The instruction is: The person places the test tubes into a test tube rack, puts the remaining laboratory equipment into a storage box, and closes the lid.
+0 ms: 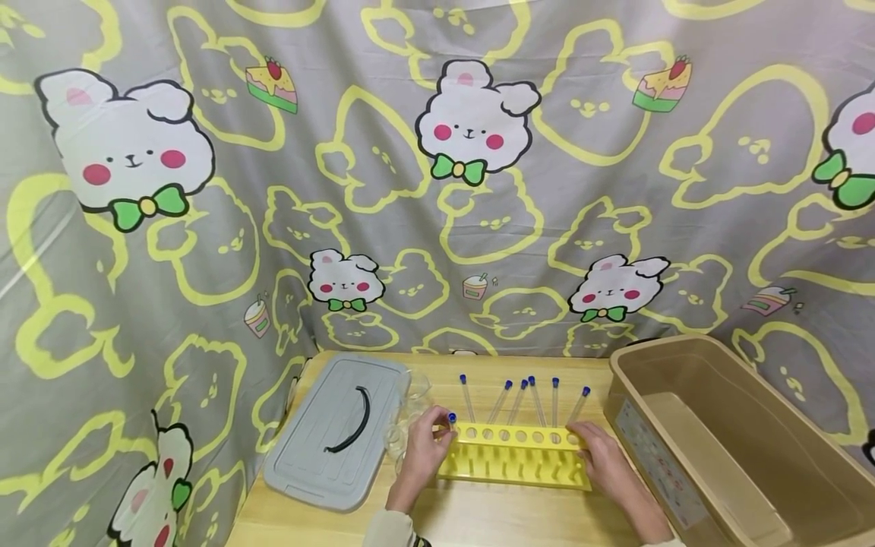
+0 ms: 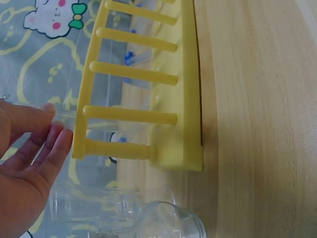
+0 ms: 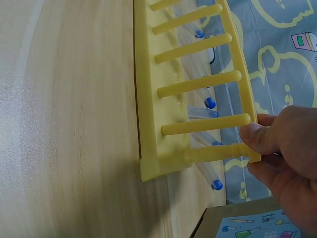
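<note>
Right grip (image 1: pixel 604 454) clamped on rack (image 1: pixel 513 454) end; left (image 1: pixel 425 448) pinched a blue-capped tube (image 1: pixel 451 418). I judged: steady rack, lower tube straight into end hole.

A grey curtain (image 1: pixel 383 190) printed with yellow outlines and white bunnies hangs across the far side and wraps round the left of the pale wooden table (image 1: pixel 478 516), evenly lit
</note>
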Demonstrator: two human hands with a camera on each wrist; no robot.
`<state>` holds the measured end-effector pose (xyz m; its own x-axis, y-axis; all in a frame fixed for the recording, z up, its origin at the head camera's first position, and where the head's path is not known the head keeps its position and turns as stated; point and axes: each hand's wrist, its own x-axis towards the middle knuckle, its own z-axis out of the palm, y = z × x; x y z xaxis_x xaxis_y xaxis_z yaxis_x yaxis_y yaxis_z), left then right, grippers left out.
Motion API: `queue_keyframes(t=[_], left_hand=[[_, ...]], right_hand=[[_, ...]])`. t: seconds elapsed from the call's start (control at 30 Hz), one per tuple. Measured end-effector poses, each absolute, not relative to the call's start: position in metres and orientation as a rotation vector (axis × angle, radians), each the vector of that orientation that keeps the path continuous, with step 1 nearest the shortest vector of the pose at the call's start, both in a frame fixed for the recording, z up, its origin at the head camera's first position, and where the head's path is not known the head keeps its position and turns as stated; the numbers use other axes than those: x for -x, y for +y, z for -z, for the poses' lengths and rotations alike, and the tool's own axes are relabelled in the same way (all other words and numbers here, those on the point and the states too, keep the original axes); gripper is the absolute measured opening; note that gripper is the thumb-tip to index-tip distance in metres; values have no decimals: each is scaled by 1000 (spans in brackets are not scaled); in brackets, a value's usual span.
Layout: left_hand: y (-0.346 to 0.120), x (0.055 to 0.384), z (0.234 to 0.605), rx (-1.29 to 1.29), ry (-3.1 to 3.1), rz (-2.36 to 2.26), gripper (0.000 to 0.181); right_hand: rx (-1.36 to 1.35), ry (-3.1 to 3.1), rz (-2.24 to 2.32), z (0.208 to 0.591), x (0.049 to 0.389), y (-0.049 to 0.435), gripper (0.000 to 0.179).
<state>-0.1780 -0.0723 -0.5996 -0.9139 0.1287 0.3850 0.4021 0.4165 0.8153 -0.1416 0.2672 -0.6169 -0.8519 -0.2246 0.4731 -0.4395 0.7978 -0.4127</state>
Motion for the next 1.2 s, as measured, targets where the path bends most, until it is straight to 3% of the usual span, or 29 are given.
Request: queue_keyframes(t=[0.4,0.77,1.2], left_hand=[[-71,177,600,412,-2413,1556,37],[-77,178,588,455,-2471,1550,59],[-78,207,556,396,-2424,1527,32]], right_hand=[[-461,-2644,-799,615,141,268,52],[-449,-2633,-814,617,140,268,54],[-460,-2579,-775,616,139,267,57]])
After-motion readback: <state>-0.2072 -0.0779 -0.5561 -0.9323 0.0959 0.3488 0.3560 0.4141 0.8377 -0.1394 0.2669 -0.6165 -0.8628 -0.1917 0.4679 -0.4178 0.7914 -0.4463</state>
